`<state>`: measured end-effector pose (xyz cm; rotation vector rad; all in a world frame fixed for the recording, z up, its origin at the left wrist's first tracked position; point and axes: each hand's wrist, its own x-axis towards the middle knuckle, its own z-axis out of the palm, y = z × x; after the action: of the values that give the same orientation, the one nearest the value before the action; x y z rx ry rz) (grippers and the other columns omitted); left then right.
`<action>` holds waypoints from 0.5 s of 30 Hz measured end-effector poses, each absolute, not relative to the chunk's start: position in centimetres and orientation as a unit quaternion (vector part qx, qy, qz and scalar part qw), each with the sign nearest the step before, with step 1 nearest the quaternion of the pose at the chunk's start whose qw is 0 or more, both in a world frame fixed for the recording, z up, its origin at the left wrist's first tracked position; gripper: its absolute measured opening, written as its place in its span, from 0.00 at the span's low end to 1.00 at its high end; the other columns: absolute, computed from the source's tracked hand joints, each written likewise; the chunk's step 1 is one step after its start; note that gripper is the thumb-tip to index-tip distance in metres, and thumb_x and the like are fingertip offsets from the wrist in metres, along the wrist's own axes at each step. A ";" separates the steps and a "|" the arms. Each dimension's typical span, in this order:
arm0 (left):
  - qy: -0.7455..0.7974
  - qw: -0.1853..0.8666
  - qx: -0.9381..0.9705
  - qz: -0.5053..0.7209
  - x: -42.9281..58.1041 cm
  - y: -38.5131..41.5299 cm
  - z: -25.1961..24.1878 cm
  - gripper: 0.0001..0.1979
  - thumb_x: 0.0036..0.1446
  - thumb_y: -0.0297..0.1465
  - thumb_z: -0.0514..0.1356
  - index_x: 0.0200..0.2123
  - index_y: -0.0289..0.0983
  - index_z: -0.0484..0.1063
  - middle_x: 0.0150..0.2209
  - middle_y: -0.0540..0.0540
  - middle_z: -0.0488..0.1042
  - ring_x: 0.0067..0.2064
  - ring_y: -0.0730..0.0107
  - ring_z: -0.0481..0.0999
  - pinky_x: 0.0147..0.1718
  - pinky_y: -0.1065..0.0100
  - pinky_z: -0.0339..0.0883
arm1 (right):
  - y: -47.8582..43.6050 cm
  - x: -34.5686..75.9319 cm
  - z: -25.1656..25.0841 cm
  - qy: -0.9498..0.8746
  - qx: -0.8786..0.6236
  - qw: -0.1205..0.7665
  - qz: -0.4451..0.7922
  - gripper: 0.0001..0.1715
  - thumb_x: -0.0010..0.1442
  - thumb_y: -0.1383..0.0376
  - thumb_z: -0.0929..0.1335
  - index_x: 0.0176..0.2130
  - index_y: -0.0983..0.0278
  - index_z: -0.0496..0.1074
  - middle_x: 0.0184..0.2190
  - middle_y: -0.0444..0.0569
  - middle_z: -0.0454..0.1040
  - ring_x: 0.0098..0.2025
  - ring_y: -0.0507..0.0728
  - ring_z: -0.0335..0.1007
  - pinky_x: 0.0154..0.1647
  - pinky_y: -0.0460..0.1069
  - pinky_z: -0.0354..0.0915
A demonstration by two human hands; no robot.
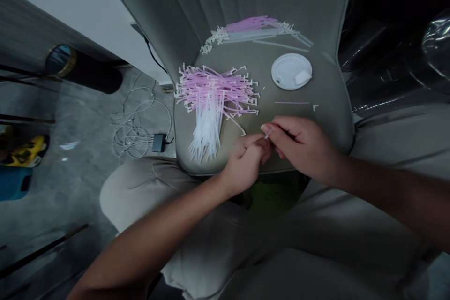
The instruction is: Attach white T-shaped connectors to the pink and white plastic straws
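Both hands meet over the front edge of a grey chair seat (pixel 326 117). My left hand (pixel 246 159) is closed around a thin white plastic stick (pixel 238 127) that runs up and left from its fingers. My right hand (pixel 302 143) pinches a tiny white piece (pixel 266 136) at the tip of that stick. Just left of the hands lies a heap of pink and white sticks with small end caps (pixel 214 98).
A second bundle of pink and clear sticks (pixel 256 30) lies at the back of the seat. A white round lid (pixel 291 71), a single pink stick (pixel 291 102) and a loose white cap (pixel 315 107) lie to the right. Cables and a black adapter (pixel 159 142) are on the floor at left.
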<state>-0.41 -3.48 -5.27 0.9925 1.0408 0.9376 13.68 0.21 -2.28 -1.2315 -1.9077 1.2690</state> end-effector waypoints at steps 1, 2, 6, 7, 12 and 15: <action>0.460 0.653 0.438 0.413 -0.4 -3.5 -5.2 0.14 0.53 0.30 0.48 0.18 0.39 0.48 0.18 0.55 0.48 0.21 0.77 0.49 0.22 0.69 0.48 | 0.2 13.7 -2.3 -0.709 -0.454 0.267 0.469 0.24 0.66 0.59 0.62 0.20 0.63 0.59 0.17 0.39 0.58 0.22 0.48 0.53 0.23 0.46 0.51; 0.461 0.653 0.437 0.412 -0.4 -3.5 -5.2 0.14 0.53 0.30 0.48 0.18 0.39 0.47 0.18 0.55 0.48 0.21 0.78 0.48 0.22 0.69 0.48 | 0.2 13.7 -2.3 -0.711 -0.453 0.267 0.466 0.24 0.66 0.59 0.62 0.21 0.63 0.59 0.17 0.39 0.58 0.22 0.47 0.54 0.23 0.46 0.50; 0.459 0.654 0.435 0.414 -0.4 -3.4 -5.1 0.14 0.53 0.29 0.48 0.18 0.39 0.47 0.18 0.55 0.48 0.21 0.78 0.47 0.22 0.70 0.47 | 0.3 13.9 -2.4 -0.739 -0.440 0.275 0.429 0.22 0.66 0.60 0.62 0.22 0.63 0.58 0.18 0.39 0.58 0.22 0.47 0.53 0.23 0.46 0.49; 0.460 0.652 0.441 0.410 -0.4 -3.4 -5.1 0.14 0.54 0.29 0.48 0.18 0.39 0.47 0.18 0.55 0.48 0.21 0.78 0.47 0.22 0.70 0.47 | 0.3 13.9 -2.4 -0.749 -0.437 0.278 0.413 0.22 0.66 0.61 0.62 0.22 0.63 0.57 0.18 0.39 0.58 0.22 0.47 0.53 0.24 0.46 0.49; 0.475 0.601 0.512 0.388 -0.8 -3.0 -4.7 0.15 0.60 0.32 0.48 0.21 0.38 0.50 0.20 0.55 0.50 0.23 0.78 0.48 0.23 0.71 0.47 | 0.7 14.3 -2.2 -0.796 -0.419 0.273 0.341 0.21 0.66 0.62 0.62 0.22 0.63 0.57 0.18 0.39 0.55 0.22 0.47 0.52 0.26 0.48 0.48; 0.479 0.542 0.584 0.367 -1.2 -2.8 -4.4 0.15 0.61 0.31 0.48 0.22 0.38 0.53 0.21 0.54 0.53 0.25 0.77 0.52 0.24 0.71 0.50 | 0.8 14.6 -2.2 -0.812 -0.409 0.271 0.317 0.21 0.67 0.61 0.61 0.23 0.63 0.57 0.18 0.40 0.56 0.22 0.48 0.51 0.27 0.48 0.48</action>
<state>-1.17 -2.83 -4.39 1.3874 1.1384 0.8715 14.58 0.80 -2.23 -1.1018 -2.1867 0.8531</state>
